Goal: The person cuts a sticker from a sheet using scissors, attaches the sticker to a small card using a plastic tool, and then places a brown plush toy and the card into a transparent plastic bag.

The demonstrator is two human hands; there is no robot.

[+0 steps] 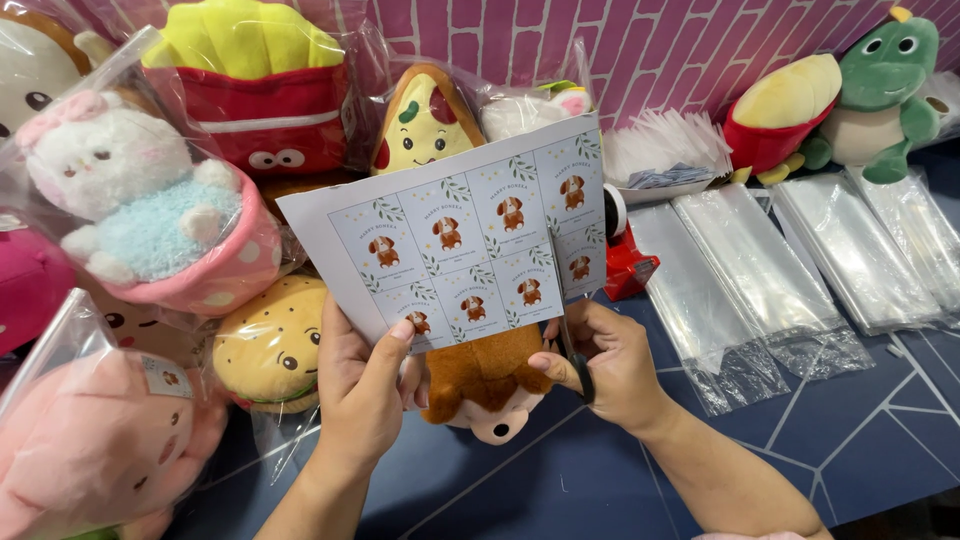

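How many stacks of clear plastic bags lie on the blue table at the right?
4 stacks of clear bags: the nearest one, the next, the third, and the farthest at the right edge, partly cut off. More may lie outside the picture.

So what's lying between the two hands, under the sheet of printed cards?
In the head view, a brown plush toy lies between the left hand and the right hand, which holds scissors, just below the sheet of printed cards.

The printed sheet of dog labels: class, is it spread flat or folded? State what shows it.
Spread flat. The sheet shows all its label rows unbroken, with no crease, held up at its lower edge by the left hand.
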